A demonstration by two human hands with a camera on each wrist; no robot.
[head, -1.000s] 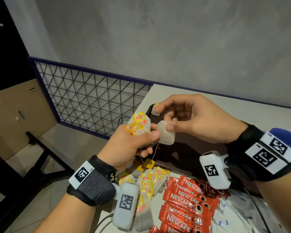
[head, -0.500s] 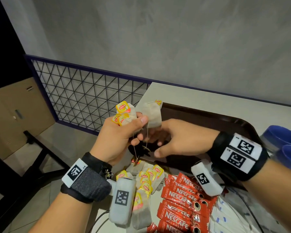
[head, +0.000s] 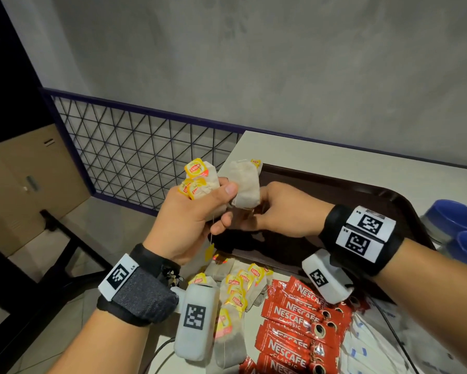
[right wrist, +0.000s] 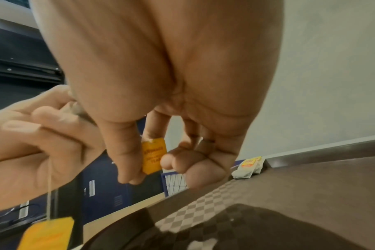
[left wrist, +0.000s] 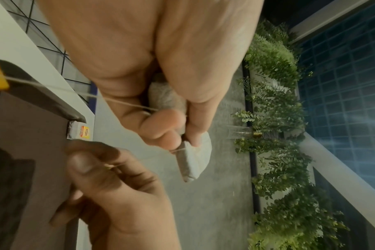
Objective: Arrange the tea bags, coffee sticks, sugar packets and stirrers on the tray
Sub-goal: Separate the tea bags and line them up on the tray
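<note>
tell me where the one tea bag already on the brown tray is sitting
In the head view the paper tea bag lies in the brown plastic tray's far left corner, just behind the bags that the left hand holds.

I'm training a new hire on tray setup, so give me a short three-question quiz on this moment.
1. True or false: the left hand grips several tea bags.
2. What does the right hand pinch? A) a coffee stick B) a yellow tag C) a stirrer
3. Fill in: one tea bag already lies in a ____ of the tray.

Key: 1 true; 2 B; 3 corner.
</note>
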